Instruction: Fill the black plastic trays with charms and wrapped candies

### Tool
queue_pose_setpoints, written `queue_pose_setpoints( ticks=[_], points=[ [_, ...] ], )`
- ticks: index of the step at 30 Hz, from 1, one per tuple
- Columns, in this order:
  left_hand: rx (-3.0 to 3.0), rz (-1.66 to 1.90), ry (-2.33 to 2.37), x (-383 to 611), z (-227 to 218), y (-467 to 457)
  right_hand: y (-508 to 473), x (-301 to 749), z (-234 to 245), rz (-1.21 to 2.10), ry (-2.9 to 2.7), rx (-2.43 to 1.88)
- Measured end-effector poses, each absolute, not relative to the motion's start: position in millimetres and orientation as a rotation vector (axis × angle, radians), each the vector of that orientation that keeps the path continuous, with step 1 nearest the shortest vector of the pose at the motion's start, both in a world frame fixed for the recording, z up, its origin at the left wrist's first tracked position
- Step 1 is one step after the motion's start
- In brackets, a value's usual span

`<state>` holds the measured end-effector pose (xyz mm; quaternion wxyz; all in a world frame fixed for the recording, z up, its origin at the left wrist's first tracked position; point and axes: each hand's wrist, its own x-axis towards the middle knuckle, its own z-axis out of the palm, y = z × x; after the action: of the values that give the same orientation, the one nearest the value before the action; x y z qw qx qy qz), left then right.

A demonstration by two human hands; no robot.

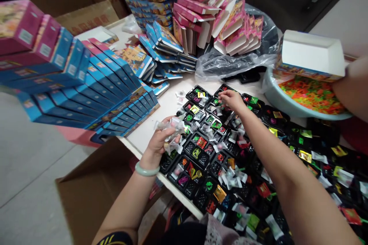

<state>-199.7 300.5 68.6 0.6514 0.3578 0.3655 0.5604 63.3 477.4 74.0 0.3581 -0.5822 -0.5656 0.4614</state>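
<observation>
My left hand (pixel 161 138), with a pale green bangle on its wrist, is closed around a bunch of small clear-wrapped packets (pixel 172 128) over the table's left edge. My right hand (pixel 230 98) reaches over the far rows of black compartment trays (pixel 198 153). Its fingers are bent together, and whatever they pinch is too small to make out. Small coloured plastic pieces and foil sachets lie in the trays. A loose heap of clear-wrapped packets (pixel 232 178) rests on the trays in the middle.
Blue and pink boxes (pixel 109 80) are stacked at the left. Open pink cartons (pixel 238 26) lie at the back by a clear plastic bag (pixel 230 65). A light blue basin (pixel 299 109) of coloured pieces, with an open box (pixel 313 53) on it, stands right, beside another person's bare arm (pixel 355 88).
</observation>
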Motion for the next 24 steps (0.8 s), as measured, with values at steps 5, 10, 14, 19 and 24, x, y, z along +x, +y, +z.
queue_pose_setpoints(
  ticks=[5, 10, 14, 19, 24],
  points=[
    [0.804, 1.248, 0.817, -194.9, 69.6, 303.6, 464.4, 70.8, 79.6, 0.645, -2.177, -1.672],
    [0.808, 1.224, 0.813, -189.7, 70.5, 304.7, 445.1, 60.8, 79.7, 0.385, -2.508, -1.89],
    [0.826, 1.223, 0.823, -188.7, 70.6, 304.7, 441.4, 65.6, 73.4, 0.475, -2.31, -1.902],
    [0.803, 1.242, 0.832, -188.4, 72.8, 306.2, 444.4, 87.5, 68.9, 0.817, -2.018, -1.868],
    [0.803, 1.241, 0.833, -187.0, 74.2, 306.6, 454.5, 106.0, 78.9, 1.265, -1.47, -1.547]
  ],
)
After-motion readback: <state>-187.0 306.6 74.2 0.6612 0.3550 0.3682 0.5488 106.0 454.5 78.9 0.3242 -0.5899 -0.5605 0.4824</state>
